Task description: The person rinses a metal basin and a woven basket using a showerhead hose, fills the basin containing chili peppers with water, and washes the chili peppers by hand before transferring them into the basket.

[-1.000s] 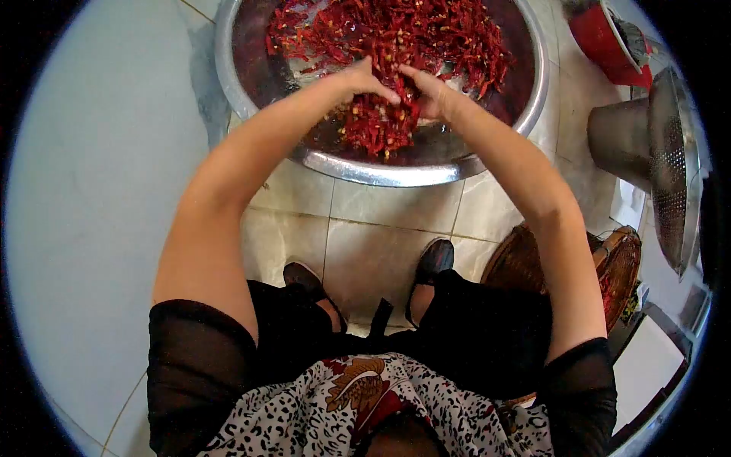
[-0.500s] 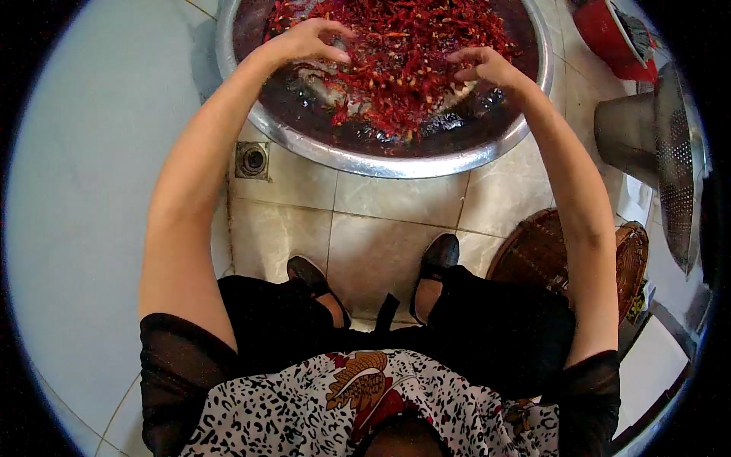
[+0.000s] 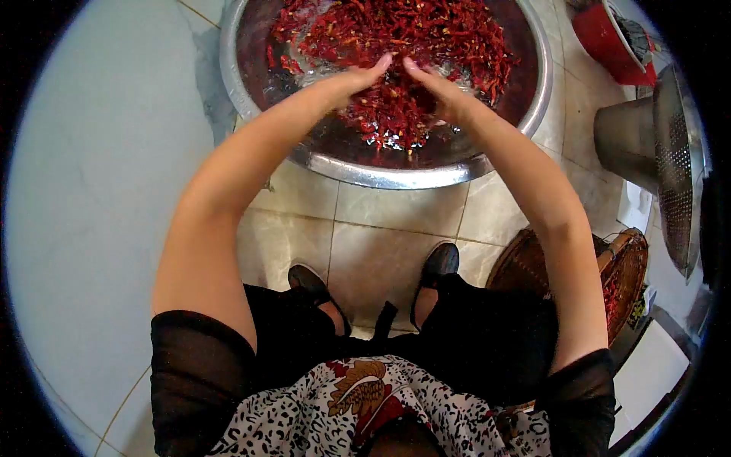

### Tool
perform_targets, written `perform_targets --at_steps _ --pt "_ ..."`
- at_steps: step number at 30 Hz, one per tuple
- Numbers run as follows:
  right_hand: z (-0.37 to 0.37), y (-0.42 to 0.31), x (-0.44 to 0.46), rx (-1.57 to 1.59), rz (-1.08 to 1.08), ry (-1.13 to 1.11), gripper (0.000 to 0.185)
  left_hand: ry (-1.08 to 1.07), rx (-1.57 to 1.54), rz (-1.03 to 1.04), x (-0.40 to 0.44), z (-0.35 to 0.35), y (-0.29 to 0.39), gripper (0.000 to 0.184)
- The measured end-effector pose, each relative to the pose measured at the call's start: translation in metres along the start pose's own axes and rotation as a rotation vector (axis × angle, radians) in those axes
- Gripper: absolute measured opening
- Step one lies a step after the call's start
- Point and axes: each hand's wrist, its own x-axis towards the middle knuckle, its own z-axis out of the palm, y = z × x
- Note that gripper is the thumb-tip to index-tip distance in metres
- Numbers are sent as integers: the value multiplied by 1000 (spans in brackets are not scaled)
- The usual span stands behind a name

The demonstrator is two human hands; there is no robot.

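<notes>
A wide metal basin (image 3: 396,179) at the top of the view holds water and many cut red chillies (image 3: 426,30). Both hands are in it, close together near its front half, thumbs up and almost meeting. My left hand (image 3: 358,82) is at the left of a clump of chillies, my right hand (image 3: 442,93) at its right. The fingers of each dip down among the chillies and water and are largely hidden, so their grip does not show.
Wicker baskets (image 3: 525,259) stand on the tiled floor at the right, one with red bits inside. Beyond them are a perforated metal colander (image 3: 676,175), a metal pot (image 3: 626,137) and a red container (image 3: 605,42). My feet are below the basin.
Half a second ago the hands were wide apart over the basin with fingers spread. Now they have come together lower down, around the front clump of chillies, much as one second ago.
</notes>
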Motion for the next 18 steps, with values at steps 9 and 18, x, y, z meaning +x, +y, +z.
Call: perform_targets --at_steps 9,18 --pt "2 -2 -1 234 -131 -264 49 -255 -507 213 -66 11 92 95" --pt "-25 -17 -13 508 -164 -400 41 -141 -414 126 -51 -82 64 51"
